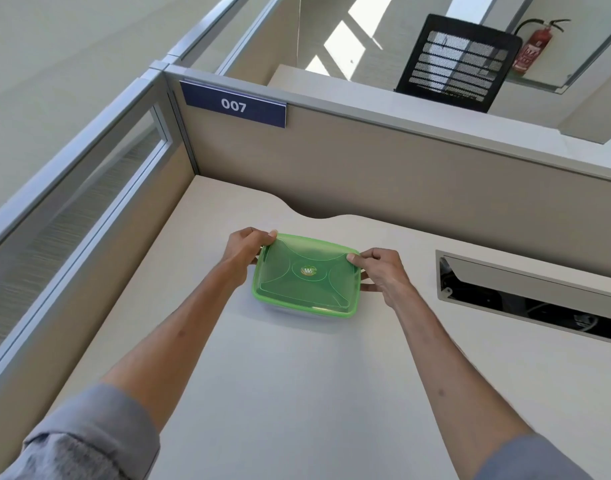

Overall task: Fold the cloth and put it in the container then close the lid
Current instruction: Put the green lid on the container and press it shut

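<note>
Grey sleeves frame my view, bare forearms reaching out over the pale desk. My left hand pinches the far-left corner of the translucent green plastic lid, thumb on top; my right hand pinches the right edge likewise. Lid sits on the container mid-desk. Cloth inside: I can't tell. Blue "007" sign hangs on the partition.

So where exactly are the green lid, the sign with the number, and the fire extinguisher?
Green lid (307, 271): head view, on the round sticker at its middle.
Number sign (233, 105): head view, on the white digits 007.
Fire extinguisher (537, 43): head view, on its red body, top right.
</note>
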A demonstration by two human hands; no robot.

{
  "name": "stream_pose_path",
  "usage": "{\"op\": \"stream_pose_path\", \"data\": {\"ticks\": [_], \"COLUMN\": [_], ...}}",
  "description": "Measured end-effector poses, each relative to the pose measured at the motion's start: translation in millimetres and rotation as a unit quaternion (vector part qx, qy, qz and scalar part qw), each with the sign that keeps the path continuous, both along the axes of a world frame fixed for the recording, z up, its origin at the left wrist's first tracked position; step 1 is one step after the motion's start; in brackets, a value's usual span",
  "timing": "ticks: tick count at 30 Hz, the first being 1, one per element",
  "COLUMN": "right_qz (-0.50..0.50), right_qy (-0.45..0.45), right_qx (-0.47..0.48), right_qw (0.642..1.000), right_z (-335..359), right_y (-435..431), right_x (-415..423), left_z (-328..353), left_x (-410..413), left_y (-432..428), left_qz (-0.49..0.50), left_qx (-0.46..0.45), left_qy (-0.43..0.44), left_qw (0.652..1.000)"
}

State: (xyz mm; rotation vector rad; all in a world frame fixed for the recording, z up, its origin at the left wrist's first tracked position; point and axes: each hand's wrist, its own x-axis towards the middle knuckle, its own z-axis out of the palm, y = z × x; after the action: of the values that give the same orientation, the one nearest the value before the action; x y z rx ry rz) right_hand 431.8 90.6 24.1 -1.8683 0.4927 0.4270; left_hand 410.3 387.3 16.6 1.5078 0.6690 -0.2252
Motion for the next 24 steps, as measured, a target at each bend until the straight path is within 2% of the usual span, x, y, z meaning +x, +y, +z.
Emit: {"op": "stream_pose_path", "data": {"ticks": [7,10,13,16,21,24], "right_qz": [-0.029,-0.042,0.009,0.051,0.024,0.022], "right_qy": [0.004,-0.001,0.073,0.126,0.089,0.094], "right_qx": [0.042,0.033,0.061,0.104,0.104,0.099], "right_qw": [0.999,0.999,0.995,0.985,0.99,0.99], "right_z": [7,17,24,22,17,17], "right_y": [-4,-13,-26,-26,-18,-18], "right_x": [-15,-38,-71,-91,-95,-97], "left_z": [12,15,12,10,6,8], "left_x": [-21,-52,-80,-91,-93,-95], "left_y": [5,23,37,34,26,25], "left_qz": [-0.048,-0.099,-0.165,-0.156,-0.099,-0.1], "left_qx": [0.029,0.074,0.049,-0.008,-0.024,-0.006], "left_qy": [-0.009,0.008,0.065,0.072,0.043,0.047], "left_qw": [0.998,0.992,0.983,0.985,0.994,0.994]}}
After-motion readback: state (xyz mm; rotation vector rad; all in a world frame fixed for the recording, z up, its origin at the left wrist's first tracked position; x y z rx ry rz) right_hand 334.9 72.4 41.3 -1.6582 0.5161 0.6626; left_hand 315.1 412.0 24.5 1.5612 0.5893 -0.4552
